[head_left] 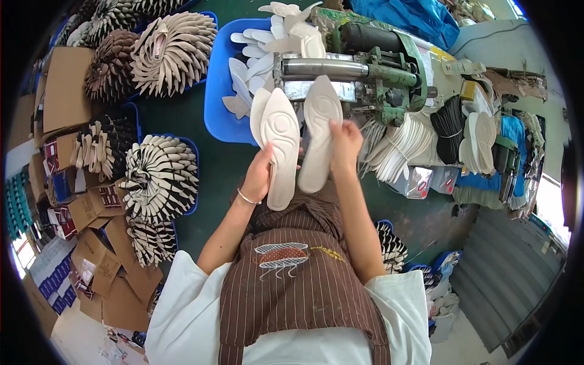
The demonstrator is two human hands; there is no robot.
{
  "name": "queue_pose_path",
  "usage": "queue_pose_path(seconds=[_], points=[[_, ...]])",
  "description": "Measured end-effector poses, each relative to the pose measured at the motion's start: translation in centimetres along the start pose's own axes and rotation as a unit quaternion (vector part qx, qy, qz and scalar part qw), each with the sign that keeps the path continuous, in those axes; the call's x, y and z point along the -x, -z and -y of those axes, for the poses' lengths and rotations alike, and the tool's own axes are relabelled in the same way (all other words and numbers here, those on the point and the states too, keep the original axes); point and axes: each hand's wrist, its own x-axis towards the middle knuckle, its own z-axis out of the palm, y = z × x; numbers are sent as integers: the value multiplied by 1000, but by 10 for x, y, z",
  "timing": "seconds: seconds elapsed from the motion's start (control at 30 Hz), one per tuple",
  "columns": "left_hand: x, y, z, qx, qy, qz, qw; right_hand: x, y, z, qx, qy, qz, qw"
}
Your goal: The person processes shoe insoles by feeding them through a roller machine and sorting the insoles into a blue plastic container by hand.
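Observation:
My left hand (258,177) is closed around beige shoe insoles (281,137), at least two lying one behind the other, toes pointing away from me. The front one shows a raised round pattern at the forefoot. In my right hand (345,145) is a single insole (322,112), gripped at its right edge and slightly blurred. It is held apart from the left ones, at about the same height. Just beyond both hands lies a machine with metal rollers (325,68). The fingers behind the insoles are mostly hidden.
A blue tub (218,100) of loose insoles stands beyond my left hand. Bundled white insoles (398,146) and a black bundle (449,129) lie on the bench at right. Tubs of arranged shoe pieces (161,176) and cardboard boxes (118,249) fill the left side.

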Motion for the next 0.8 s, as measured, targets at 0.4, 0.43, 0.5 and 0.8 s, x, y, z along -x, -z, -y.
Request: queue_pose_path(seconds=[0.4, 0.43, 0.5, 0.8], points=[[-9, 16, 13, -49, -83, -101, 990, 24, -2, -8, -31, -55, 30, 998], [-9, 16, 13, -40, -79, -101, 991, -1, 6, -13, -1, -28, 35, 999], [-9, 12, 15, -31, -71, -103, 992, -9, -12, 13, 1, -5, 49, 999], [-18, -2, 12, -164, -12, -141, 976, 26, -17, -2, -15, -50, 77, 996]])
